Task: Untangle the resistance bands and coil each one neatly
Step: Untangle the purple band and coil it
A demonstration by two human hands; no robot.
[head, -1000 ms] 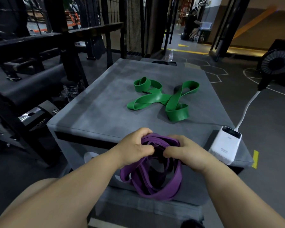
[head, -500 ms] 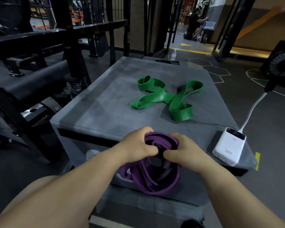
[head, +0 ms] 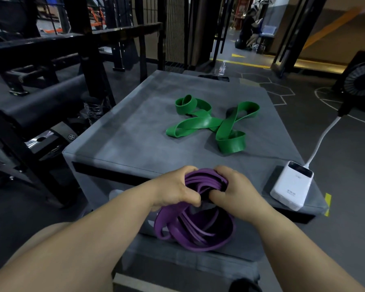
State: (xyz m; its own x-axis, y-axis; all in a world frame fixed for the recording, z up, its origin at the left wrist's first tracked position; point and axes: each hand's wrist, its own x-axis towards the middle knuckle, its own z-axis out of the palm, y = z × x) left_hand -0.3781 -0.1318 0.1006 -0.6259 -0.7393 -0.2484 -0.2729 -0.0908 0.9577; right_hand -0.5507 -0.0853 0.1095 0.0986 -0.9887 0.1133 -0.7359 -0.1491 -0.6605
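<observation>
Both hands are gripping the purple resistance band [head: 194, 230], which is being held just off the near edge of the grey padded table [head: 124, 140]. The left hand [head: 175, 186] is curling its fingers over the top of the bundle with the thumb pressing in from the near side. The right hand [head: 234, 192] is doing the same just beside it, and the two thumbs are almost meeting. Several turns of the band are bunching between the hands. The rest is hanging below them as a loose ring of many turns against the table's near face. The hands are covering the top of the bundle, so how the turns cross there cannot be told.

The green resistance band [head: 211, 123] is lying on the table top beyond the hands, well apart from them. It is uncoiled and crossing itself in an X, with folded loops at its ends.

A white power bank [head: 291, 185] is sitting near the right hand, on the table's near right corner. Its white cable [head: 322, 138] is running away off the table toward a black fan [head: 360, 81] far to the right.

To the left of the left hand, a black steel rack [head: 89, 60] is standing close against the table. Beyond the table's far edge, a water bottle [head: 222, 68] is standing on the floor and a person [head: 249, 28] is sitting in the distance.
</observation>
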